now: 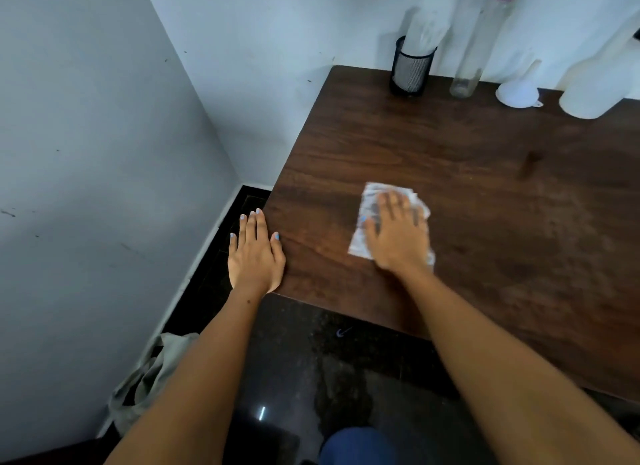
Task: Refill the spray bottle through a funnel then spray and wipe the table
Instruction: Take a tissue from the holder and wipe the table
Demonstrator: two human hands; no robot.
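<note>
On the wooden table (485, 194), my right hand (398, 236) presses a paper towel (370, 194) flat, fingers straight; my left hand (254, 253) rests open at the table's corner

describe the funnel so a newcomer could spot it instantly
Start at the dark wooden table and follow its far edge along the white wall. The funnel stands there, wide mouth down and spout up, between a tall clear bottle with a purple cap on its left and a squat white bottle on its right. It is the only cone-shaped item, small and white.
</note>
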